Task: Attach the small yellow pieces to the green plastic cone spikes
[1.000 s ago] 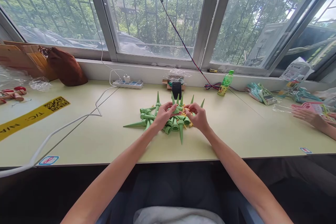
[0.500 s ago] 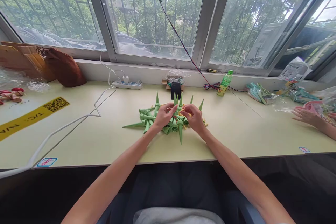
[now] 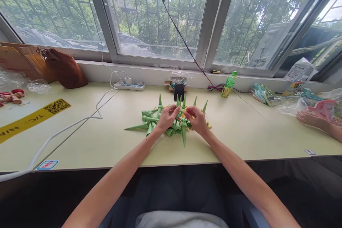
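Observation:
Many green plant watering spikes point(image 3: 184, 135) lie in a pile on the table, some pointing up and some on their sides. Small yellow pieces point(image 3: 209, 125) are scattered among and behind them. Over the pile, my left hand point(image 3: 167, 117) is closed around a green watering spike, whose tip shows above the fingers. My right hand point(image 3: 197, 118) faces it, thumb and fingertips pinched close to that spike. Whatever sits in this pinch is too small to name.
A black phone point(image 3: 179, 92) leans on a small box behind the pile. Farther right stands a green drink bottle point(image 3: 229, 84). A white power strip point(image 3: 130, 85) and cable lie left. Another person's hand point(image 3: 311, 118) holds a pink basket-like item point(image 3: 327, 108) at the far right.
My right hand's fingers have shifted slightly at the spike; my left hand stays in place. At the far right, the other person's hand and the pink item have moved.

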{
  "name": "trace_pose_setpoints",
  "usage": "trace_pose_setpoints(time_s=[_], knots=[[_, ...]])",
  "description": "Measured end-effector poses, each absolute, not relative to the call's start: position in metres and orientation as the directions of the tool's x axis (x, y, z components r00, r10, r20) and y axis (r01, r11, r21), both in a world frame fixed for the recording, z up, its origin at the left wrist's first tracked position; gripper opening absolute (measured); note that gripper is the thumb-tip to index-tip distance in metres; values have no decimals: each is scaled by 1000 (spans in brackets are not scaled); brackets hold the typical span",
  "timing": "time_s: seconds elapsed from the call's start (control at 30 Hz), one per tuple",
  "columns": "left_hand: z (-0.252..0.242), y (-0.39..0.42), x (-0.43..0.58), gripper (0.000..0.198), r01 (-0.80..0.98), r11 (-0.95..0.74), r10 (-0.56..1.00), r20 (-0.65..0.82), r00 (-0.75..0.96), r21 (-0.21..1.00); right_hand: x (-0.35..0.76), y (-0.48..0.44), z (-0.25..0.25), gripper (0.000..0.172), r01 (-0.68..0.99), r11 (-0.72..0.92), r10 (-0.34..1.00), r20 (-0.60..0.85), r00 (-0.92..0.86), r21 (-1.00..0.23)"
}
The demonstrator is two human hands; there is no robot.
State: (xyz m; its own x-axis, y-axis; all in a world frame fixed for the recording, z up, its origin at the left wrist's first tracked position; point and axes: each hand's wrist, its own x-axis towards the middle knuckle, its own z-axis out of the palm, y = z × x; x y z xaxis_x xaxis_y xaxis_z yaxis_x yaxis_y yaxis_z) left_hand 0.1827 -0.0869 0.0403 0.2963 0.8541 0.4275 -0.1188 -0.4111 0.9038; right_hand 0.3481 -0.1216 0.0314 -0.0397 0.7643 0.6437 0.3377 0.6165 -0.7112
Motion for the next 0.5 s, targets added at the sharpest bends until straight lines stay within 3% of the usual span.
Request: trace_pose_setpoints(time_s=[0.27,0.5], knots=[[39,-84,182,38,-68,-472,828,469,309,879,349,-122,31,17,433,683,685,722,-98,-589],[38,-85,181,38,-44,-503,814,490,311,863,349,-120,29,17,444,694,670,734,-112,-567]])
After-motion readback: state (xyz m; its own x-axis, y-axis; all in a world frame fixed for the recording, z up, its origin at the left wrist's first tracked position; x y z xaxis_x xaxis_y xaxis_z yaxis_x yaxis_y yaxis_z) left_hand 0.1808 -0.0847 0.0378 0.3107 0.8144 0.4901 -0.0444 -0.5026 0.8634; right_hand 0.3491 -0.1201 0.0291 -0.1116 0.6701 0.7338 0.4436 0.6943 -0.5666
